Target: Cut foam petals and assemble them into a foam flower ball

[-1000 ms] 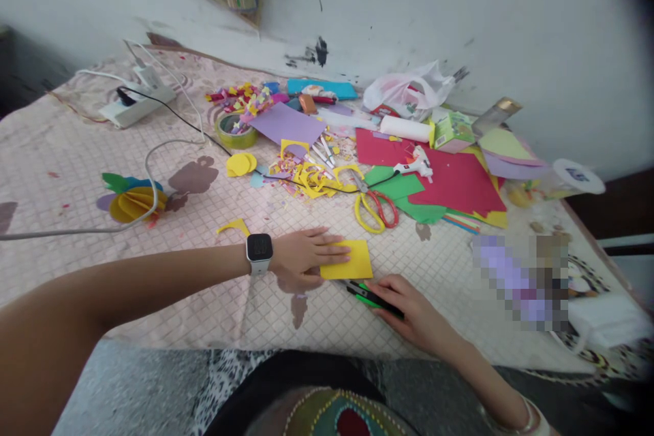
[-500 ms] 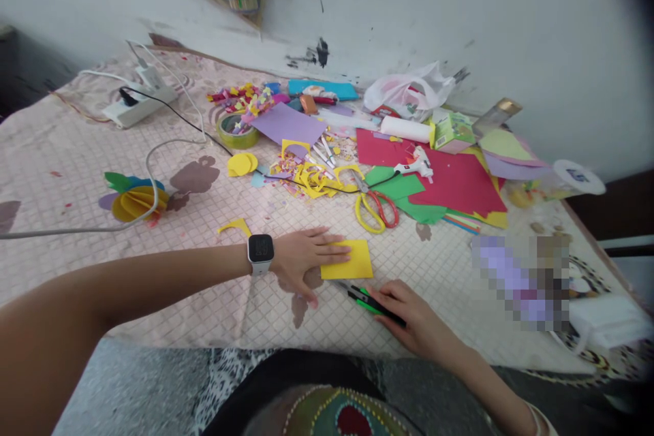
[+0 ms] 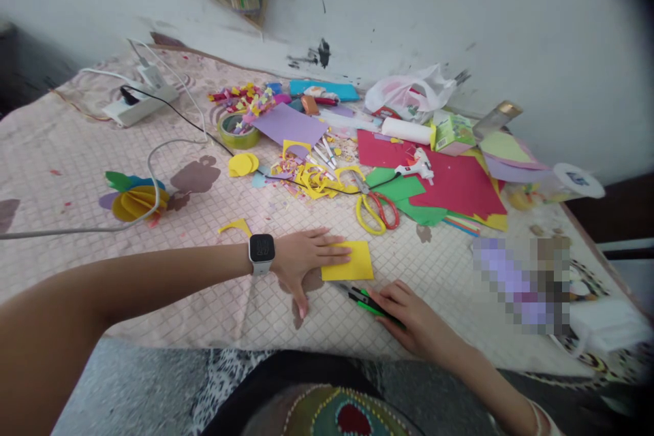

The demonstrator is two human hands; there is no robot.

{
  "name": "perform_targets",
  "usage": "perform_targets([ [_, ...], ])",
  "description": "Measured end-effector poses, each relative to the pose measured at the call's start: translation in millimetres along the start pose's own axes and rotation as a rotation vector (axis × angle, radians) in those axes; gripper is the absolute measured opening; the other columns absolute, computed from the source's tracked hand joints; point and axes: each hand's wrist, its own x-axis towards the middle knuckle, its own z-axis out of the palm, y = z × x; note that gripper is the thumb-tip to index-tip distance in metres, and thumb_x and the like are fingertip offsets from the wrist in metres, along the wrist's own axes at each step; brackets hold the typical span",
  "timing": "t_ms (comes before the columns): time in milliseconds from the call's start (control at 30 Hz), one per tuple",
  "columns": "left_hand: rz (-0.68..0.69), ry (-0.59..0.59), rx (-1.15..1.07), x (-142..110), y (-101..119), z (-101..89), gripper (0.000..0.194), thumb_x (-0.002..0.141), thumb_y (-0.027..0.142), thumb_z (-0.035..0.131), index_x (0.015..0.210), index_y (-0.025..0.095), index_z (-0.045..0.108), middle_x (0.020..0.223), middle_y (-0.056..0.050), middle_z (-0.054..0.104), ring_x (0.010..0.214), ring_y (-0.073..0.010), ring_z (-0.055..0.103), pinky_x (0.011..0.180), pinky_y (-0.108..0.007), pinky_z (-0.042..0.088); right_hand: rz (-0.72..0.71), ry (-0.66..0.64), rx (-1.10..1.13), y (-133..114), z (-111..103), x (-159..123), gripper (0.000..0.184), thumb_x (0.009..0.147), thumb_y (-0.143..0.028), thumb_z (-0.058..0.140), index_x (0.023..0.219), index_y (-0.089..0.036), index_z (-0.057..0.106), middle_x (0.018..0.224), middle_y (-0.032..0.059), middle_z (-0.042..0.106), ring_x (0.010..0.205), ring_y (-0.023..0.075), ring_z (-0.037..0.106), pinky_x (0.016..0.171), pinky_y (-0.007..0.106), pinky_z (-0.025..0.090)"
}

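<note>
My left hand (image 3: 301, 260) lies flat with its fingers spread, the fingertips resting on a yellow piece of paper (image 3: 360, 261). Its thumb points toward the near table edge, and a watch (image 3: 262, 248) is on the wrist. In my right hand (image 3: 411, 320) is a black and green utility knife (image 3: 364, 298), gripped by the handle. The blade points left, close to the near edge of the yellow paper; whether it touches the paper I cannot tell. Just beyond the paper lie scissors (image 3: 375, 211) with yellow and red handles. A curved yellow paper scrap (image 3: 236, 225) sits above my left wrist.
A glue gun (image 3: 417, 165) rests on red sheets (image 3: 460, 180), its black cord running left to a power strip (image 3: 140, 105). Yellow cut-outs (image 3: 317, 180), a tape roll (image 3: 239, 135) and green paper (image 3: 398, 191) lie behind. A layered paper ornament (image 3: 137, 201) is at left.
My left thumb has shifted slightly left and toward me. The fingers stay on the yellow paper, and the right hand with the knife has hardly moved.
</note>
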Motion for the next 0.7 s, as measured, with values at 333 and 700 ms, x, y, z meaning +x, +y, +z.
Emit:
perform_targets([
  [333, -0.011, 0.031, -0.090, 0, 0, 1.0, 0.133, 0.041, 0.069, 0.083, 0.152, 0.019, 0.029, 0.157, -0.011, 0.035, 0.146, -0.0377, 0.023, 0.120, -0.047, 0.000, -0.059, -0.001, -0.110, -2, -1, 2, 0.042, 0.092, -0.011, 0.050, 0.134, -0.012, 0.050, 0.094, 0.0134, 0.065, 0.087, 0.0274, 0.055, 0.076, 0.044, 0.056],
  [700, -0.079, -0.032, -0.104, 1, 3, -2.7, 0.131, 0.041, 0.066, 0.085, 0.152, 0.023, 0.030, 0.159, -0.010, 0.031, 0.147, -0.0368, 0.019, 0.120, -0.044, -0.003, -0.043, -0.047, -0.013, -11, -8, 0, 0.048, 0.091, -0.007, 0.049, 0.137, -0.021, 0.050, 0.097, 0.0105, 0.063, 0.087, 0.0249, 0.057, 0.073, 0.039, 0.056],
])
